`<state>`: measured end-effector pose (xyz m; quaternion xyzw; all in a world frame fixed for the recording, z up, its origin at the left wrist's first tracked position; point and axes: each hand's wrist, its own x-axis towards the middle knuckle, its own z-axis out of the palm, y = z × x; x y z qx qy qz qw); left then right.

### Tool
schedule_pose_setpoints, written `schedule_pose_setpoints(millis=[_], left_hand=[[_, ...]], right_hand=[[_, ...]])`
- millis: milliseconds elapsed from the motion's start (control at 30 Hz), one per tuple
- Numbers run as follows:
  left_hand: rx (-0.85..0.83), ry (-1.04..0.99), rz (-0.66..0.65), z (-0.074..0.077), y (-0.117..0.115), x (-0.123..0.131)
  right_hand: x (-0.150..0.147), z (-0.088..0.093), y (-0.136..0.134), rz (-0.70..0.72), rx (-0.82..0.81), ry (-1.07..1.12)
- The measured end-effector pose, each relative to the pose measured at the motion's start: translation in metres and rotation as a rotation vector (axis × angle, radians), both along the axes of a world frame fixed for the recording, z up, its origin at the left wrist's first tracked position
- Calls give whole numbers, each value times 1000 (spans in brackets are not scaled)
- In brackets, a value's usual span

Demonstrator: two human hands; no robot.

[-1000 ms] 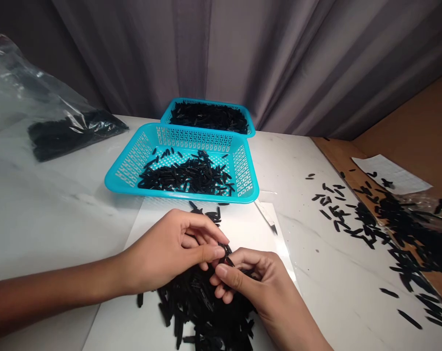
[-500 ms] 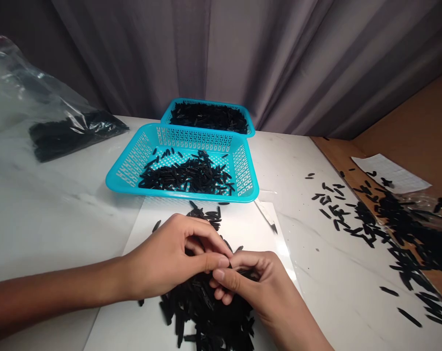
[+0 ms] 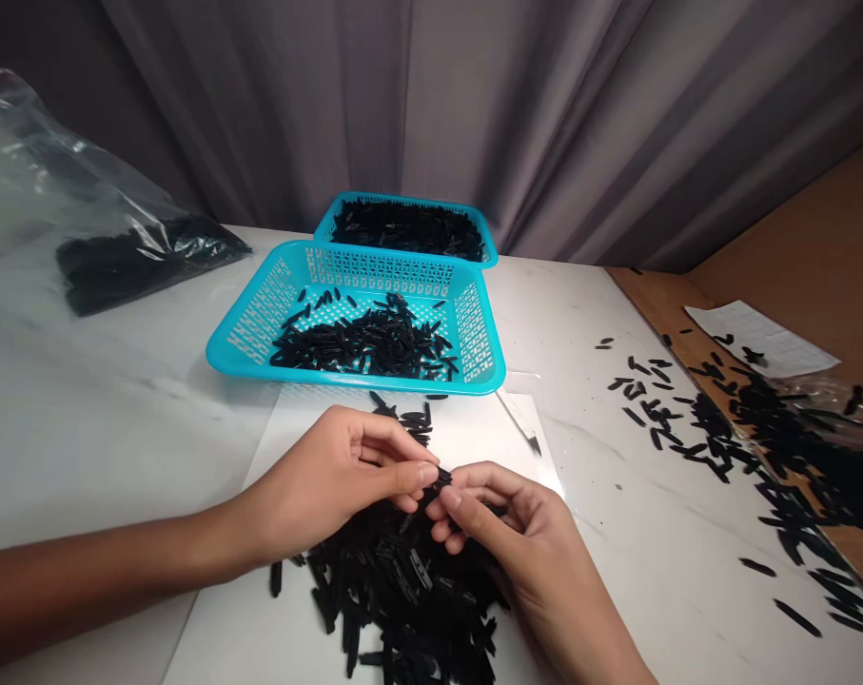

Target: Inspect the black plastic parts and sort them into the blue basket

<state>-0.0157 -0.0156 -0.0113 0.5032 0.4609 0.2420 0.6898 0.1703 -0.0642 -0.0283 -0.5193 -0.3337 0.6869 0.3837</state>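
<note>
A small black plastic piece is pinched between the fingertips of my left hand and my right hand. Just below both hands lies a heap of similar narrow black pieces on a white sheet. The heap partly hides under my right palm. A smaller scatter of pieces sits beyond my hands, near the sheet's far edge.
A turquoise perforated basket holding black pieces stands just past the sheet, with a second one behind it. A small white-handled blade lies at the sheet's edge. Many pieces spread across the marble-patterned table's right side, toward a cardboard sheet.
Both hands have lifted slightly and shifted up and right, with the fingertips still together on the black piece. More of the heap now shows beneath them.
</note>
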Motion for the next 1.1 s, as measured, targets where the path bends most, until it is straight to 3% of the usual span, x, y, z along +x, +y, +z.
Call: schedule_pose_setpoints(millis=[267, 567, 1100], left_hand=[[-47, 9, -18, 1, -1, -1], [-29, 0, -5, 1, -1, 0], [39, 67, -93, -1, -3, -1]], right_hand=[[-1, 3, -1, -93, -16, 30], [-2, 5, -1, -94, -35, 52], [-4, 7, -2, -140, -13, 52]])
